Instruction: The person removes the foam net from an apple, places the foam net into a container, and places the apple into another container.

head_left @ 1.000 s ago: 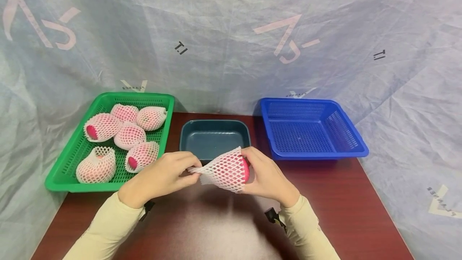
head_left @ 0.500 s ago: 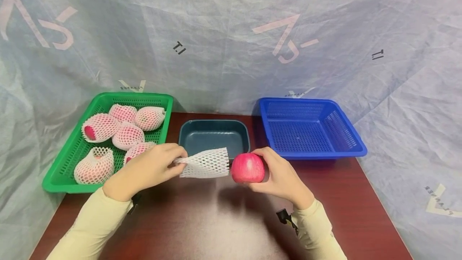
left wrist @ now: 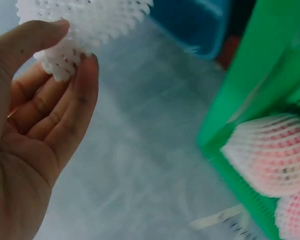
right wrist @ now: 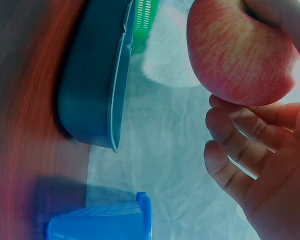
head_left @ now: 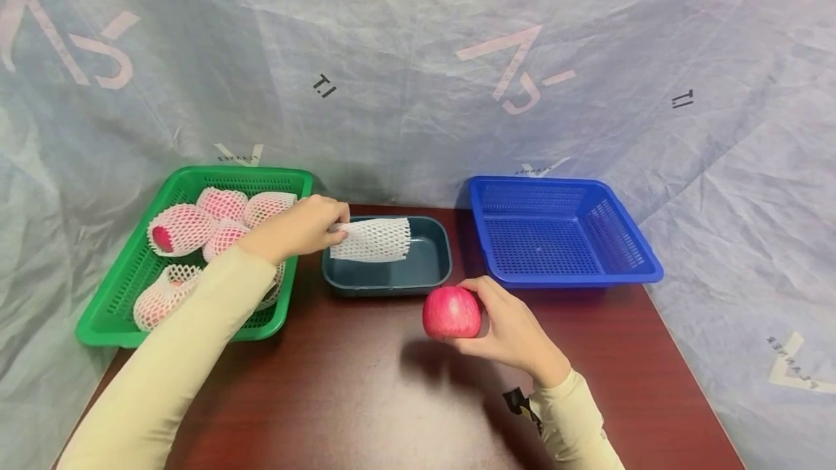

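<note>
My left hand (head_left: pixel 313 225) pinches one end of a white foam fruit net (head_left: pixel 374 239), which hangs flat over the dark teal tray (head_left: pixel 392 289). In the left wrist view, thumb and fingertips grip the bunched net (left wrist: pixel 85 25). My right hand (head_left: pixel 508 328) holds a bare red apple (head_left: pixel 452 312) above the table, in front of the tray's right end. The right wrist view shows the apple (right wrist: pixel 240 55) between thumb and fingers. In the green basket (head_left: pixel 111 332) lie several apples in foam nets, such as a netted apple (head_left: pixel 179 229); my left forearm hides some of them.
A blue basket (head_left: pixel 542 245) with perforated sides stands at the back right of the reddish-brown table (head_left: pixel 366 397). The green basket is at the left, the teal tray between the two. A grey cloth (head_left: pixel 405 93) hangs behind the table.
The foam net came off the apple, now bare in my right hand. My left hand carried the net left, then away from me and over the teal tray.
</note>
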`<state>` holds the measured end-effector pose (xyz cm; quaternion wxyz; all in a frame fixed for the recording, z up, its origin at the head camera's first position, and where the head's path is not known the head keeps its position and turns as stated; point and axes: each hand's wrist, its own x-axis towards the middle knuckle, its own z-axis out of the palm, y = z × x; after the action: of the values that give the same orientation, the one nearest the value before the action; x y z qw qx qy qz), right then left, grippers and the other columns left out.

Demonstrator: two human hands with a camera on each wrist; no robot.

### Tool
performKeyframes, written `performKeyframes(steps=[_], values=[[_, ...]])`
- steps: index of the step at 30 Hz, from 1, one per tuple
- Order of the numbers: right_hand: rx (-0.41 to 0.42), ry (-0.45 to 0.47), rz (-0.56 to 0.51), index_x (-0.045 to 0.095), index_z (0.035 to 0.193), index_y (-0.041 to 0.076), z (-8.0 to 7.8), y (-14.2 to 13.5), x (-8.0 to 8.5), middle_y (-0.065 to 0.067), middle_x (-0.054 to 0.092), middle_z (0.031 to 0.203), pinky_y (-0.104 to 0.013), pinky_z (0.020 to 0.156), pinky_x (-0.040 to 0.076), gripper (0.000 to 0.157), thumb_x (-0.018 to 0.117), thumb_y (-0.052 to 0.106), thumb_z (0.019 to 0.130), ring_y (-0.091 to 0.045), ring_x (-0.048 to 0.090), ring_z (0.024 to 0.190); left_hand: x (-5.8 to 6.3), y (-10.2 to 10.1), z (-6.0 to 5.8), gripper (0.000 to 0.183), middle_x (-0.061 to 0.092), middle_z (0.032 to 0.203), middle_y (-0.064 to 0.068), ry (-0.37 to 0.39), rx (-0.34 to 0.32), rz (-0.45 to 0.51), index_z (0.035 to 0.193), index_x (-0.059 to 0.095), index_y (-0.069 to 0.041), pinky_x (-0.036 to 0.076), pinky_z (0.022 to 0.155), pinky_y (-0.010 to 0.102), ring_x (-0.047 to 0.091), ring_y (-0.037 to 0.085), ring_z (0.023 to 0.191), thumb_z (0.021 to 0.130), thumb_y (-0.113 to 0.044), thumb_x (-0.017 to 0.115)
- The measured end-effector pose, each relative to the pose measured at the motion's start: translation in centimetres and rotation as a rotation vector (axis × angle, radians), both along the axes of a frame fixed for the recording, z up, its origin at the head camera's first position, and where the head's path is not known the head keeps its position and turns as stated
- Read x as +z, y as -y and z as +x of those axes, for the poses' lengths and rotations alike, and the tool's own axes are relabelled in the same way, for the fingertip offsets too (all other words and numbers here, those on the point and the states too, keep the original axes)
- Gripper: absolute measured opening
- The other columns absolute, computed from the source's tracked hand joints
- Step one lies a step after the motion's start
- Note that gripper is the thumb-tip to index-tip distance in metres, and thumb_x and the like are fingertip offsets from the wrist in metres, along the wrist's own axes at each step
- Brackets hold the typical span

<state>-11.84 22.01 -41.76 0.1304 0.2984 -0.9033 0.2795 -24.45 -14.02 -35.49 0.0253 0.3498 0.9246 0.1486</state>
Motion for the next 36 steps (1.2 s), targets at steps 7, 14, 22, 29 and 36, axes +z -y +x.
performKeyframes(steps=[7, 14, 22, 29, 36], values=[[0.006, 0.004, 0.016, 0.059, 0.121, 0.016, 0.2, 0.0, -0.4, 0.011, 0.059, 0.109, -0.034, 0.076, 0.056, 0.071, 0.088, 0.044, 0.062, -0.006, 0.059, 0.094, -2.4, -0.2, -4.0, 0.006, 0.057, 0.080, 0.006, 0.191, 0.069, -0.123, 0.097, 0.060, -0.006, 0.042, 0.062, 0.034, 0.049, 0.017, 0.060, 0.097, -0.011, 0.064], [0.007, 0.009, 0.026, 0.060, 0.120, 0.016, 0.4, 0.0, -0.7, 0.011, 0.059, 0.109, -0.032, 0.076, 0.055, 0.071, 0.088, 0.044, 0.061, -0.005, 0.059, 0.093, -4.1, -0.8, -5.5, 0.017, 0.061, 0.095, 0.011, 0.262, 0.137, -0.216, 0.107, 0.062, -0.003, 0.047, 0.067, 0.036, 0.057, 0.021, 0.070, 0.094, -0.013, 0.066], [0.004, 0.008, 0.030, 0.059, 0.119, 0.015, 0.6, -0.1, -0.7, 0.011, 0.059, 0.107, -0.033, 0.076, 0.055, 0.072, 0.089, 0.043, 0.060, -0.006, 0.060, 0.093, -4.4, -1.0, -5.8, 0.041, 0.062, 0.116, 0.018, 0.247, 0.171, -0.262, 0.127, 0.059, 0.000, 0.054, 0.078, 0.043, 0.066, 0.028, 0.091, 0.092, -0.018, 0.073], [-0.003, 0.009, 0.038, 0.059, 0.119, 0.015, 0.6, -0.4, -0.5, 0.011, 0.058, 0.107, -0.032, 0.076, 0.055, 0.071, 0.089, 0.043, 0.060, -0.006, 0.059, 0.092, -1.9, -1.8, -3.8, 0.038, 0.063, 0.114, 0.017, 0.190, 0.139, -0.264, 0.122, 0.061, -0.001, 0.054, 0.080, 0.044, 0.064, 0.030, 0.098, 0.091, -0.018, 0.075], [0.016, 0.004, 0.044, 0.059, 0.119, 0.015, 0.4, 0.0, -0.4, 0.011, 0.058, 0.106, -0.032, 0.075, 0.055, 0.071, 0.088, 0.043, 0.061, -0.006, 0.058, 0.091, 0.1, -2.3, 2.1, 0.036, 0.062, 0.105, 0.014, 0.088, 0.072, -0.191, 0.114, 0.062, -0.002, 0.054, 0.080, 0.042, 0.064, 0.028, 0.093, 0.088, -0.020, 0.078]])
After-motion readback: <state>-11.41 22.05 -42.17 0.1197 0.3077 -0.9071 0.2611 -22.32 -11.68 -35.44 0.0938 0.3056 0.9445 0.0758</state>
